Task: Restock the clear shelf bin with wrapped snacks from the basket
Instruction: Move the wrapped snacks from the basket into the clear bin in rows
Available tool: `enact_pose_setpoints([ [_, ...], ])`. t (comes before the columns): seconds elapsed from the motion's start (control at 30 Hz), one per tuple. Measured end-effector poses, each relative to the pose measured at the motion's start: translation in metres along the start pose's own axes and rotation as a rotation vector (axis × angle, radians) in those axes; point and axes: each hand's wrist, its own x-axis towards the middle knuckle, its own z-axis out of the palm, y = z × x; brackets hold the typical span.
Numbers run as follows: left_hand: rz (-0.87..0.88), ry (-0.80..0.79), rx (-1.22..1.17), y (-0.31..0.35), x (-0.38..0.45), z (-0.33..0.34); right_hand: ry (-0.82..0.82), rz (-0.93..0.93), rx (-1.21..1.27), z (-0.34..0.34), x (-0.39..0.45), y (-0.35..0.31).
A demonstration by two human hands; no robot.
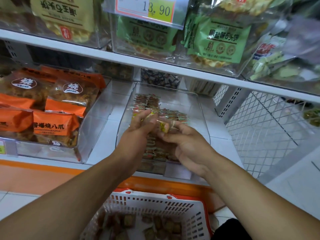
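A clear shelf bin stands on the lower shelf, with several small wrapped snacks lying in rows on its floor. Both my hands are over the bin. My left hand holds a few wrapped snacks at its fingertips. My right hand pinches one wrapped snack between thumb and fingers, close to the left hand. Below, a white basket with orange trim holds several more wrapped snacks.
A clear bin of orange snack bags sits to the left. White wire mesh closes the shelf to the right. The upper shelf overhangs with green snack bags and a price tag.
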Motion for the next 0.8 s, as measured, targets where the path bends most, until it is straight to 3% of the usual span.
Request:
enact_pose_setpoints([
  [0.07, -0.016, 0.004, 0.194, -0.001, 0.005, 0.001, 0.121, -0.074, -0.179, -0.008, 0.016, -0.011],
  [0.23, 0.031, -0.017, 0.794, -0.002, 0.017, -0.004, 0.364, -0.158, -1.041, -0.03, 0.088, -0.034],
  [0.33, -0.006, -0.028, 0.916, -0.003, 0.023, -0.006, 0.424, -0.145, -1.23, -0.036, 0.134, -0.037],
  [0.57, -0.03, -0.065, 0.965, -0.003, 0.031, -0.015, 0.492, -0.119, -1.068, -0.035, 0.177, -0.025],
  [0.7, -0.006, -0.065, 1.014, 0.0, 0.029, -0.018, 0.645, -0.109, -0.786, -0.034, 0.182, -0.011],
  [0.8, -0.002, -0.039, 1.01, 0.001, 0.026, -0.019, 0.654, -0.092, -0.775, -0.036, 0.185, -0.003],
])
